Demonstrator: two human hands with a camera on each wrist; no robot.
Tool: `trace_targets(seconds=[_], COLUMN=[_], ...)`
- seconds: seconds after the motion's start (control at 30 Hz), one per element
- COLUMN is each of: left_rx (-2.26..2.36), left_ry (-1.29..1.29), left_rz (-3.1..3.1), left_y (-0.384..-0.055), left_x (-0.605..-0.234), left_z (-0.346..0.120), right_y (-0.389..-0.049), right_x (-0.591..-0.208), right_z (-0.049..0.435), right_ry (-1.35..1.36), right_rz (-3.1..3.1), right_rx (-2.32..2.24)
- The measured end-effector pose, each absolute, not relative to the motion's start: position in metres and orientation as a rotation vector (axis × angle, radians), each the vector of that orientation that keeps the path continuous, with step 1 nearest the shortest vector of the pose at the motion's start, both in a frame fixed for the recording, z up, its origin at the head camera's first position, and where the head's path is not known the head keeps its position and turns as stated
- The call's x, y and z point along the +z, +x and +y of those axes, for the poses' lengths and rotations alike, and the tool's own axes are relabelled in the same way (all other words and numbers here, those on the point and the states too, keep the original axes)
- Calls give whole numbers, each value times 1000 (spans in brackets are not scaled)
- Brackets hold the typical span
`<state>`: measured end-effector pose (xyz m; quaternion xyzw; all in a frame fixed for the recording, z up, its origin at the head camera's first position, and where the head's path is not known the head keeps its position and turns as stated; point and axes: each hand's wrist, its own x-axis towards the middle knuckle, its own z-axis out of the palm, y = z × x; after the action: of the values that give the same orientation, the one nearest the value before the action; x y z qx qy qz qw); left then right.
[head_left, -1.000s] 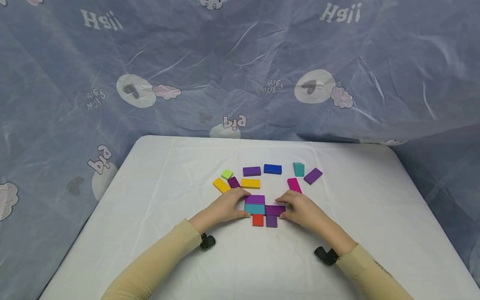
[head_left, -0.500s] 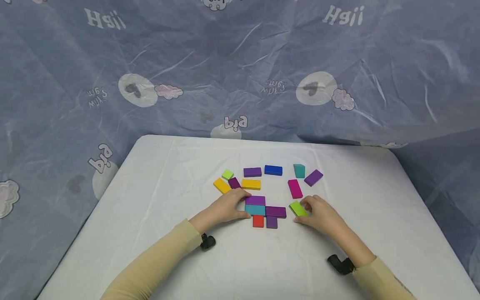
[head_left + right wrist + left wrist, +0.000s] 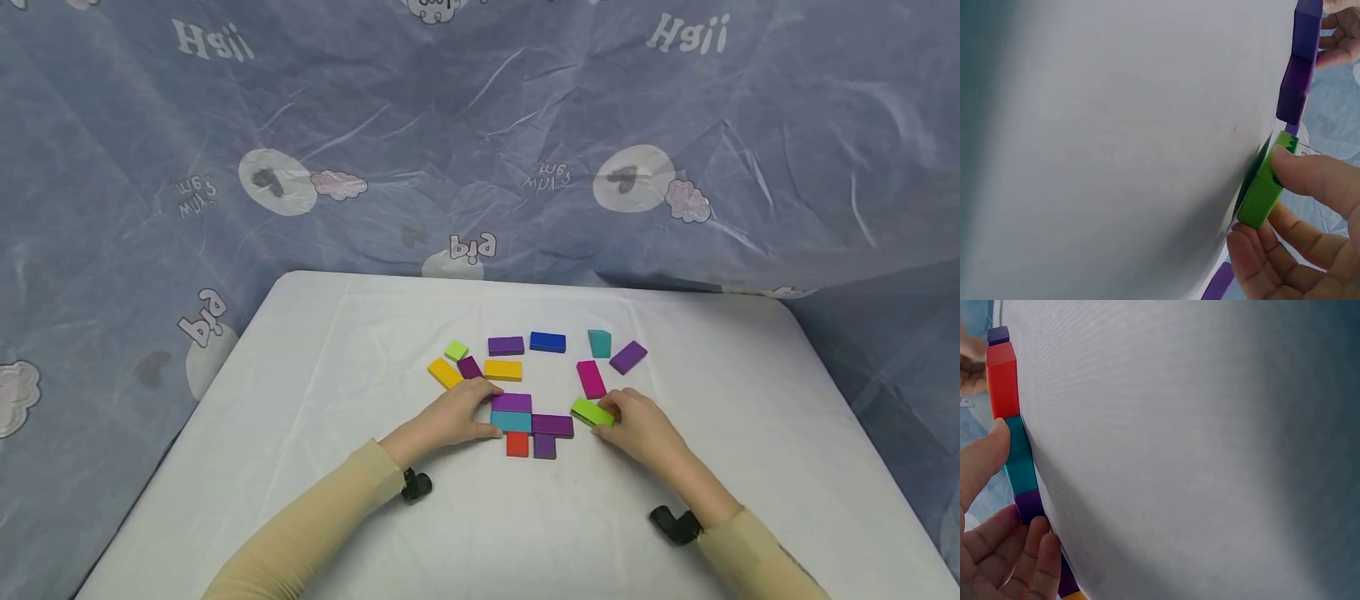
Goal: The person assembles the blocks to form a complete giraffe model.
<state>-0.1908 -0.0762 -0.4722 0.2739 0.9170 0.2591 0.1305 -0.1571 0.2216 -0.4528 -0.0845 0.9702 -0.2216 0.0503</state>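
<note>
On the white table, a purple block (image 3: 512,402) lies against a teal block (image 3: 512,422). My left hand (image 3: 450,414) spans both, its thumb at the teal block and its index finger at the purple one. Below the teal block is a red block (image 3: 517,444). A dark purple block (image 3: 552,426) adjoins on the right, with a small violet block (image 3: 545,447) beneath it. Just right of this group, my right hand (image 3: 637,423) pinches a lime green block (image 3: 1263,194) between thumb and fingers. In the right wrist view that block looks tilted, with a shadow alongside.
Behind the group lie yellow blocks (image 3: 503,371), a violet block (image 3: 506,346), a blue block (image 3: 547,342) and a small light green block (image 3: 456,351). Toward the right are a magenta block (image 3: 591,380), a teal wedge-like block (image 3: 599,343) and another violet block (image 3: 628,357).
My right hand has left the dark purple block and moved right, taking hold of the lime green block. Since then it has turned the block and shifted slightly left. The left hand stays put.
</note>
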Motion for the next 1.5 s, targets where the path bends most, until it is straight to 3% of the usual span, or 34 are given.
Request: trace_targets(seconds=[0.7, 1.5], left_rx=[739, 748], left_ry=[783, 800], left_rz=[2661, 2676], left_y=[-190, -191], left_x=[-474, -474], left_z=[-73, -75], right_y=[-194, -186], right_x=[-457, -454], right_z=[189, 184], right_ry=[-379, -522], right_rz=[2902, 2840], right_rx=[-709, -686])
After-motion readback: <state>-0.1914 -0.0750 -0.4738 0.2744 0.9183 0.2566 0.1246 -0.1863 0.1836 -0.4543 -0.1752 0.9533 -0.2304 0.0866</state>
